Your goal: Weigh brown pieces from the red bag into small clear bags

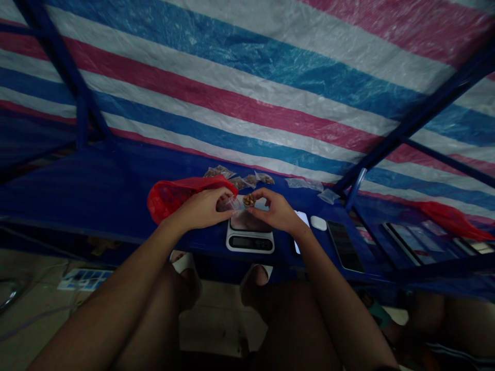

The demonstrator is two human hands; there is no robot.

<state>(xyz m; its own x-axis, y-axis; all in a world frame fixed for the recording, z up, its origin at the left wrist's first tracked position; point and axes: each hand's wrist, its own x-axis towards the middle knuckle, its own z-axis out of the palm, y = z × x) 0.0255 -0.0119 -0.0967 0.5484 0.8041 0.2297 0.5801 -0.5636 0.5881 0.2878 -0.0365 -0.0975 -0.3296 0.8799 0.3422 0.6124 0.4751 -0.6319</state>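
My left hand (pixel 212 207) is closed around a small clear plastic bag (pixel 231 204), held open towards the right. Between the thumb and fingers of my right hand (pixel 276 210) is a small cup of brown nut-like pieces (pixel 249 201), close beside the bag. Both hands are above a white digital kitchen scale (pixel 250 243), whose dark display faces me. A red plastic bag (pixel 166 198) lies behind and left of my left hand. Several small clear bags with brown contents (pixel 240 182) lie behind the scale.
Flat clear bags (pixel 303 184) lie at the back right. A lit phone (pixel 301 219), a white case (pixel 318 223) and a dark phone (pixel 345 246) are right of my right hand. Blue metal posts (pixel 386 141) frame the blue table (pixel 96 190). Another person's leg (pixel 456 319) shows lower right.
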